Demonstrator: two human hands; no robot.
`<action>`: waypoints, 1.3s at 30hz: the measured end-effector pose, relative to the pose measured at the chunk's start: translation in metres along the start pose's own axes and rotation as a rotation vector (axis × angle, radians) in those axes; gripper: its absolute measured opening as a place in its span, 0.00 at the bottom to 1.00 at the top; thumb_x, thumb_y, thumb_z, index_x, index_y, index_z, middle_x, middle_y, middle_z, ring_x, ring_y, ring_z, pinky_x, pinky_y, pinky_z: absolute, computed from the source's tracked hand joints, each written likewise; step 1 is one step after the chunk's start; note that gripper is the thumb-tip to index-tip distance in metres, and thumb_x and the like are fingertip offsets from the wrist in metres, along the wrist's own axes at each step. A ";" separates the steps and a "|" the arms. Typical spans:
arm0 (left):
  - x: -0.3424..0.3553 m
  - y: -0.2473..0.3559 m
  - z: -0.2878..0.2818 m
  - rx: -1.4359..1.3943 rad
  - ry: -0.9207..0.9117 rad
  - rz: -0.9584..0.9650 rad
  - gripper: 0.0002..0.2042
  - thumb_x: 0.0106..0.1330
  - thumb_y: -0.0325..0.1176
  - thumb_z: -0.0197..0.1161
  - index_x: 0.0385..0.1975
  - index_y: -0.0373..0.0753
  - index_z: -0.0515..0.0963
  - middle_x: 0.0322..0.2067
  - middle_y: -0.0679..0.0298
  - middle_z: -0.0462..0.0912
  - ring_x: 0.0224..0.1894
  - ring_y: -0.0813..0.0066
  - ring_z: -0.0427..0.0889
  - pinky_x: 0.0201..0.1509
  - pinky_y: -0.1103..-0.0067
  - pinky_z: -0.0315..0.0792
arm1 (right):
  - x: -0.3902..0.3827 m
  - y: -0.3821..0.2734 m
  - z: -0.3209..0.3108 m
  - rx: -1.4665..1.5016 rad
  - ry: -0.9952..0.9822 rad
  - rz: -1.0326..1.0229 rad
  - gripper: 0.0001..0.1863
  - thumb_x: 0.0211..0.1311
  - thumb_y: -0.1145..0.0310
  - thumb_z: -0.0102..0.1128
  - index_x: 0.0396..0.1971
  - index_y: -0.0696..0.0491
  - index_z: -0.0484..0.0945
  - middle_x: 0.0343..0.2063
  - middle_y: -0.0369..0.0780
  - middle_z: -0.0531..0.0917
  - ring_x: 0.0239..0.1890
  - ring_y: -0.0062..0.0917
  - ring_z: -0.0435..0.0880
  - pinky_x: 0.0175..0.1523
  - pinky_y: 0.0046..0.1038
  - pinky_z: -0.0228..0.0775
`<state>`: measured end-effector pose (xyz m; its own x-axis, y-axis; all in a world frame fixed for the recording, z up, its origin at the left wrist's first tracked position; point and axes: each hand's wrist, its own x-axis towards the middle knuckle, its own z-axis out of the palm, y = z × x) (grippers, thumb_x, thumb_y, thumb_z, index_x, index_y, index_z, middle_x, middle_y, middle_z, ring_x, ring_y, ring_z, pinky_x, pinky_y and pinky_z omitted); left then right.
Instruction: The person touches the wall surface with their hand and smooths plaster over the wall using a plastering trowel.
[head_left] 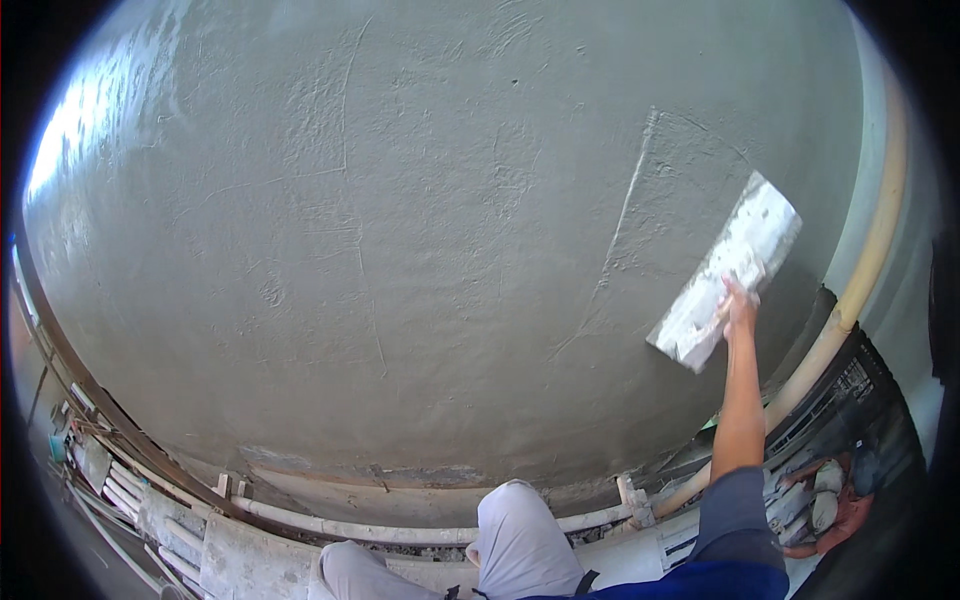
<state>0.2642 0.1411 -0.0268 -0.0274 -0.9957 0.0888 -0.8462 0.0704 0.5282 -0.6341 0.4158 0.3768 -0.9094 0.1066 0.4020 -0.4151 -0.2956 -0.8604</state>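
Observation:
My right hand [738, 305] grips the handle of a long, pale steel plastering trowel [712, 300], smeared with plaster, at the right of the view. The trowel's blade lies tilted against a wet grey plastered wall [450, 220]. Thin ridges and rough patches mark the plaster, with a long raised line left of the trowel. A bright sheen shows at the wall's upper left. I do not see my left hand. My pale-trousered knees are at the bottom centre, close to the wall's lower part.
A plank platform [250, 560] on poles runs along the bottom. A bamboo pole [870, 250] rises at the right, and a brown rail [90, 385] runs down the left. Another person [845, 510] in a reddish top is at the lower right, beside dark scaffolding.

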 end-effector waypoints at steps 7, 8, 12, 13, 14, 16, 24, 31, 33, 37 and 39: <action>0.037 0.000 0.019 0.038 -0.012 0.072 0.21 0.61 0.46 0.65 0.42 0.32 0.74 0.32 0.50 0.80 0.33 0.55 0.79 0.38 0.66 0.73 | -0.106 0.059 0.008 -0.628 -0.486 -0.558 0.17 0.40 0.66 0.70 0.31 0.60 0.80 0.26 0.46 0.84 0.32 0.38 0.85 0.38 0.37 0.76; 0.051 0.020 0.016 0.003 0.017 0.145 0.20 0.61 0.44 0.65 0.42 0.32 0.74 0.32 0.50 0.80 0.33 0.55 0.78 0.38 0.67 0.73 | -0.117 0.065 0.017 -0.829 -0.586 -0.605 0.17 0.38 0.65 0.69 0.30 0.59 0.80 0.26 0.48 0.83 0.33 0.43 0.84 0.38 0.38 0.76; 0.071 0.107 0.006 -0.114 0.035 0.245 0.19 0.62 0.41 0.64 0.42 0.31 0.74 0.32 0.50 0.80 0.33 0.55 0.78 0.38 0.67 0.72 | -0.116 0.077 0.047 -1.072 -0.633 -0.712 0.20 0.36 0.59 0.68 0.31 0.55 0.79 0.24 0.49 0.82 0.29 0.45 0.83 0.36 0.41 0.75; 0.074 0.113 0.004 -0.145 -0.015 0.217 0.18 0.61 0.41 0.64 0.42 0.31 0.74 0.32 0.50 0.80 0.33 0.56 0.78 0.38 0.67 0.72 | -0.107 0.067 0.053 -1.086 -0.609 -0.721 0.20 0.37 0.60 0.68 0.31 0.55 0.79 0.25 0.49 0.82 0.29 0.45 0.83 0.37 0.41 0.75; 0.075 0.118 0.001 -0.173 -0.062 0.186 0.18 0.61 0.40 0.64 0.42 0.31 0.74 0.32 0.50 0.80 0.33 0.56 0.78 0.38 0.67 0.72 | -0.097 0.054 0.060 -1.096 -0.588 -0.728 0.19 0.37 0.60 0.67 0.31 0.55 0.79 0.25 0.49 0.83 0.29 0.46 0.83 0.37 0.41 0.76; 0.079 0.124 -0.002 -0.162 -0.035 0.256 0.17 0.61 0.39 0.64 0.42 0.31 0.74 0.31 0.51 0.80 0.32 0.57 0.78 0.36 0.68 0.72 | -0.075 0.021 0.069 -1.084 -0.496 -0.804 0.21 0.36 0.61 0.69 0.32 0.56 0.80 0.26 0.50 0.83 0.30 0.45 0.83 0.37 0.41 0.76; 0.122 0.169 0.008 -0.063 -0.038 0.354 0.17 0.61 0.38 0.64 0.42 0.31 0.75 0.32 0.52 0.79 0.33 0.57 0.77 0.36 0.69 0.72 | 0.003 -0.105 0.098 -0.837 -0.165 -0.684 0.20 0.42 0.68 0.65 0.37 0.61 0.79 0.29 0.48 0.85 0.33 0.34 0.85 0.40 0.32 0.75; 0.147 0.227 -0.009 0.005 -0.138 0.492 0.17 0.62 0.37 0.63 0.45 0.32 0.74 0.40 0.49 0.79 0.44 0.50 0.77 0.47 0.66 0.71 | 0.101 -0.139 0.069 -0.425 -0.148 -0.430 0.09 0.41 0.70 0.65 0.23 0.59 0.77 0.15 0.37 0.77 0.15 0.20 0.75 0.19 0.26 0.65; 0.145 0.214 -0.008 -0.086 -0.018 0.529 0.16 0.61 0.37 0.65 0.43 0.32 0.75 0.37 0.50 0.79 0.41 0.51 0.77 0.44 0.66 0.71 | 0.117 -0.138 0.054 -0.413 -0.061 -0.315 0.07 0.43 0.69 0.64 0.19 0.55 0.75 0.14 0.34 0.73 0.14 0.18 0.72 0.17 0.24 0.61; 0.140 0.150 0.002 0.038 0.060 0.455 0.16 0.60 0.38 0.66 0.40 0.33 0.75 0.31 0.53 0.78 0.33 0.54 0.76 0.37 0.66 0.71 | 0.142 -0.125 0.018 -0.150 -0.026 -0.169 0.07 0.47 0.67 0.62 0.21 0.55 0.77 0.17 0.35 0.74 0.13 0.19 0.70 0.18 0.25 0.62; 0.129 0.126 0.001 0.061 0.054 0.428 0.16 0.60 0.39 0.66 0.40 0.32 0.75 0.30 0.53 0.78 0.32 0.55 0.75 0.37 0.66 0.71 | 0.155 -0.107 -0.011 -0.089 0.002 -0.120 0.07 0.48 0.67 0.62 0.20 0.54 0.76 0.17 0.34 0.74 0.13 0.19 0.70 0.18 0.24 0.62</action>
<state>0.1535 0.0212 0.0502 -0.3557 -0.8729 0.3340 -0.7948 0.4706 0.3833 -0.7308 0.4746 0.5279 -0.8532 0.1384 0.5029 -0.5213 -0.1951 -0.8308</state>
